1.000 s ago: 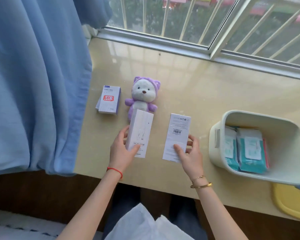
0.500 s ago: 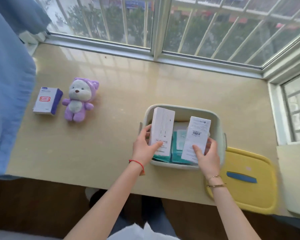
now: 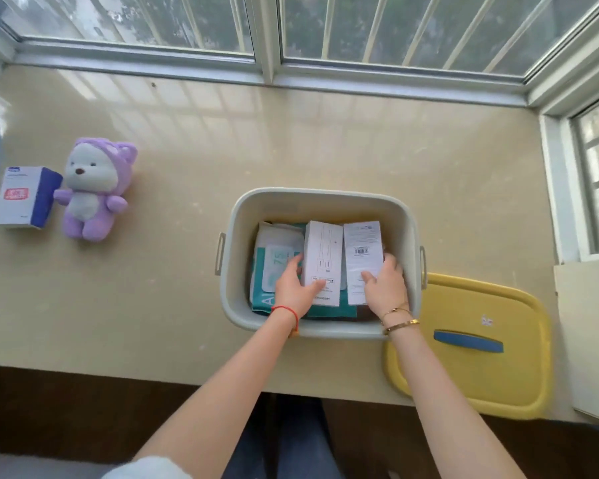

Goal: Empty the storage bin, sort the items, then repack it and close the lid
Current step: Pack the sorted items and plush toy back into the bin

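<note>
The pale grey storage bin (image 3: 320,202) stands open on the beige ledge, with teal wipe packs (image 3: 274,267) lying flat inside. My left hand (image 3: 294,288) grips a tall white box (image 3: 322,261) low inside the bin, on top of the packs. Beside it my right hand (image 3: 382,285) holds a second white box with a barcode (image 3: 362,257). The two boxes lie side by side. The yellow lid (image 3: 471,371) with a blue handle lies right of the bin, overhanging the front edge.
A purple plush bear (image 3: 92,191) sits at the left of the ledge (image 3: 187,288), with a blue-and-white carton (image 3: 23,197) beside it. Window frames run along the back and right. A blue curtain hangs at the far left edge.
Both hands carried the two white boxes from the ledge rightward over the bin and lowered them onto the wipe packs inside. The view swung right with them.
</note>
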A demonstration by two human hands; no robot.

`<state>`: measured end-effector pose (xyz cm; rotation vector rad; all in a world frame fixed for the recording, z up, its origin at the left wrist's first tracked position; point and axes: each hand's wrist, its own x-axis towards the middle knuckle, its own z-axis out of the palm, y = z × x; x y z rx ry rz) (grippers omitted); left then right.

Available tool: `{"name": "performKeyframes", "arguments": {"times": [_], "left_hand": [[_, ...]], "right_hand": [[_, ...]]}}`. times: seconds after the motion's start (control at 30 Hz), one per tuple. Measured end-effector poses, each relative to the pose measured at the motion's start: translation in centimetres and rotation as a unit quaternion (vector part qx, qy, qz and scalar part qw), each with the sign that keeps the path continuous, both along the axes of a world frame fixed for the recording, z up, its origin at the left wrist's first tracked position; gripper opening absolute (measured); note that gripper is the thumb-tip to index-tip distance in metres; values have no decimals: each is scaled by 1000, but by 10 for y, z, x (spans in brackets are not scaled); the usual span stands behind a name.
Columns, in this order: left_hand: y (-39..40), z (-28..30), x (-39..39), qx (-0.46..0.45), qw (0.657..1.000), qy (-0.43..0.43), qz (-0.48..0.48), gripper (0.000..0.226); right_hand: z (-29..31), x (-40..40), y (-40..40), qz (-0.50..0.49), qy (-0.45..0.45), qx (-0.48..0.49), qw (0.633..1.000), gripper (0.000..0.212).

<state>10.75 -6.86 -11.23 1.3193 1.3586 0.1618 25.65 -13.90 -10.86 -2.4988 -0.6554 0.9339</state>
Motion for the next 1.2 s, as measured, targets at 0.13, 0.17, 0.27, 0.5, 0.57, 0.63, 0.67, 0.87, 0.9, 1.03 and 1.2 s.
{"name": "performKeyframes", "arguments": {"times": [0.13, 0.17, 0.27, 0.5, 0.57, 0.63, 0.67, 0.87, 0.9, 1.03, 1.2], "left_hand": [[-3, -6, 10, 42, 997, 27, -54, 60], [-3, -6, 11, 53, 996, 33, -57, 60], [-2, -6, 8, 83, 993, 41, -71, 60], [14, 15, -25, 168, 981, 67, -75, 52], [22, 30, -44, 220, 971, 67, -60, 43], [32, 48, -69, 273, 957, 79, -61, 37], [37, 58, -83, 294, 950, 87, -58, 35], [63, 106, -179, 371, 920, 126, -18, 32], [68, 112, -196, 379, 915, 134, -11, 32], [90, 130, -265, 397, 904, 159, 19, 31], [138, 138, -357, 385, 900, 198, 56, 29]], "right_hand": [[-13, 2, -6, 10, -14, -12, 1000, 49], [-14, 1, -7, 12, -17, -11, 1000, 50], [-11, -3, -9, 27, -48, 2, 998, 61], [13, -15, -7, 118, -173, 97, 973, 47], [23, -22, -2, 147, -181, 132, 963, 43], [36, -33, 5, 174, -184, 155, 955, 41], [42, -39, 10, 187, -187, 162, 951, 41], [80, -94, 43, 237, -187, 197, 933, 41], [85, -105, 49, 245, -184, 201, 931, 41], [101, -155, 80, 274, -177, 219, 920, 40], [105, -236, 134, 301, -162, 217, 914, 40]]}}
